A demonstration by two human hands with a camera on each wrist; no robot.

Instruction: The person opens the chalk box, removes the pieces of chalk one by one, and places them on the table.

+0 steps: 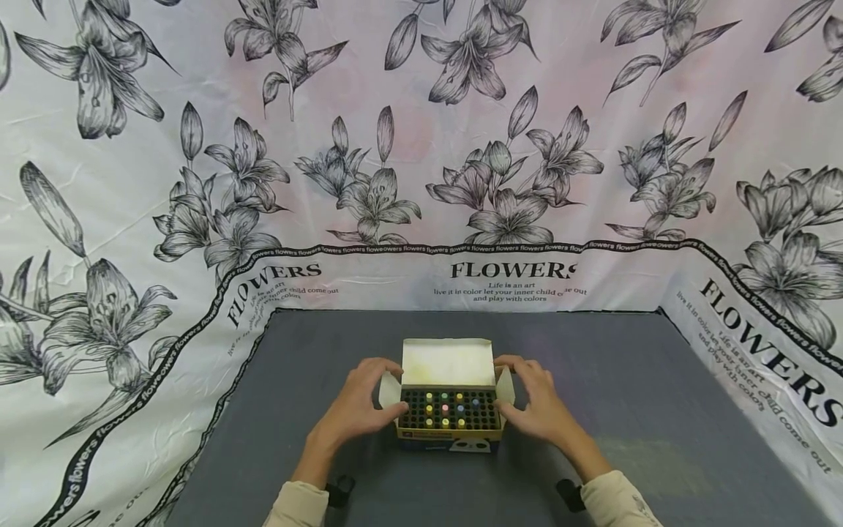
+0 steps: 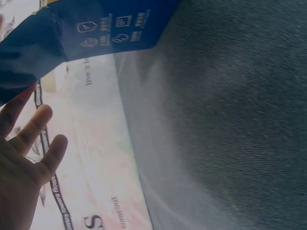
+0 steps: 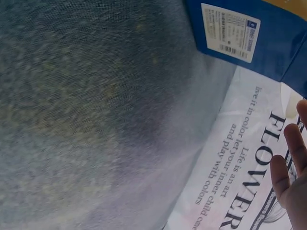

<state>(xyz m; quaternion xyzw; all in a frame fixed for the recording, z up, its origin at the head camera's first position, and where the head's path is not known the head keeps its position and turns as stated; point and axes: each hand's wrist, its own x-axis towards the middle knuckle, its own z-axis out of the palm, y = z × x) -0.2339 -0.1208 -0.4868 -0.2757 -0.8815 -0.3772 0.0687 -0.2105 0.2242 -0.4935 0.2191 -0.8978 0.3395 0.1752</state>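
Note:
An uncovered cardboard box (image 1: 451, 435), dark blue with a yellow band and a panda picture at the front, stands on the grey table with its lid (image 1: 447, 361) raised. Inside is a black grid tray (image 1: 415, 419) where several small round pieces (image 1: 445, 409) with yellow, green, pink and blue tops sit among vacant holes. My left hand (image 1: 358, 399) holds the box's left side, thumb at the rim and fingers by the left flap (image 1: 388, 390). My right hand (image 1: 541, 402) holds the other side likewise, beside the right flap (image 1: 506, 386). In both wrist views the outer fingers are spread.
The grey tabletop (image 1: 316, 351) surrounds the box. A white cloth (image 1: 408, 285) with flower drawings and lettering rises along the back and both sides. A white label (image 3: 231, 32) is on the box's side. Dark straps (image 1: 340, 490) are near both wrists.

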